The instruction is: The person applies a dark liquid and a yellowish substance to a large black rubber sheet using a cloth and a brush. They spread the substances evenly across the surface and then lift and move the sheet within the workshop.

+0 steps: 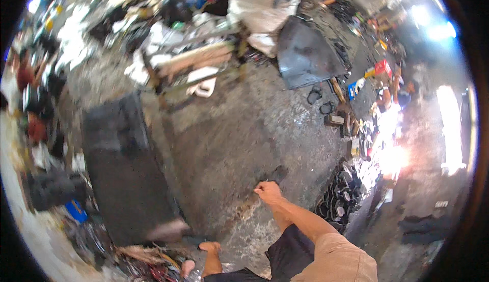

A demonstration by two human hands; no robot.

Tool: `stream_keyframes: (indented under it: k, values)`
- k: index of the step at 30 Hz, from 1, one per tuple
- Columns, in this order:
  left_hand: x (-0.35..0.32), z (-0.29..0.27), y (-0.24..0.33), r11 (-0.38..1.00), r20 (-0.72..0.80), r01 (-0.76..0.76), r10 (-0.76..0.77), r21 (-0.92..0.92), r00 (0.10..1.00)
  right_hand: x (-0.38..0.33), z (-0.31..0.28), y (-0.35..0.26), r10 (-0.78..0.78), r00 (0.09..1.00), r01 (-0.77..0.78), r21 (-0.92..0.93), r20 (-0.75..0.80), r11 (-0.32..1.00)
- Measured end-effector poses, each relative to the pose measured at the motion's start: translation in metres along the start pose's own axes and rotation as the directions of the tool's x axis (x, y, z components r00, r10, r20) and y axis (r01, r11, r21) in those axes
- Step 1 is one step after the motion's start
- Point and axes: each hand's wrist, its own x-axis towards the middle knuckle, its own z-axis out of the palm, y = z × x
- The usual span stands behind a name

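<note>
My right hand (268, 190) is low over the dark floor at the centre, at the end of a bare forearm coming from the lower right. Its fingers are curled closed, and whatever they hold, if anything, is hidden. Just beyond the knuckles shows a small dark patch (279, 172), which may be a stain or a scrap. My left hand does not show. At the lower edge, a bare foot (209, 246) is close to the corner of a large black sheet (125, 175) lying flat on the left.
A wooden frame (198, 60) stands at the back, among white sacks and scraps. Another dark sheet (305, 53) lies near black sandals (321, 101). Black pieces with pale discs (338, 195) are heaped on the right. People sit at the far left and far right.
</note>
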Motion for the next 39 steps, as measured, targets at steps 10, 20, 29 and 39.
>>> stream_keyframes:
  k: [10, 20, 29, 39]
  values:
    - [-0.217, -0.347, 0.137, 0.540, -0.255, -0.352, 0.248, -0.764, 0.934, -0.042, -0.182, 0.356, 0.485, 0.857, -0.471, 0.117, -0.172, 0.874]
    - [-0.279, -0.685, 0.360, 0.493, -0.611, -0.770, 0.481, -0.405, 0.629, -0.051, -0.229, 0.367, 0.765, 0.642, -0.704, 0.360, -0.047, 0.613]
    - [-0.138, -0.997, 0.772, 0.338, -0.548, -0.904, 0.823, 0.261, 0.149, 0.229, -0.224, 0.352, 0.580, 0.815, -0.482, 0.552, -0.003, 0.680]
    - [0.095, -1.085, 1.133, 0.417, -0.459, -0.424, 0.888, 0.804, 0.005, 0.728, -0.330, 0.326, 0.920, 0.392, -0.244, 0.966, 0.014, 0.089]
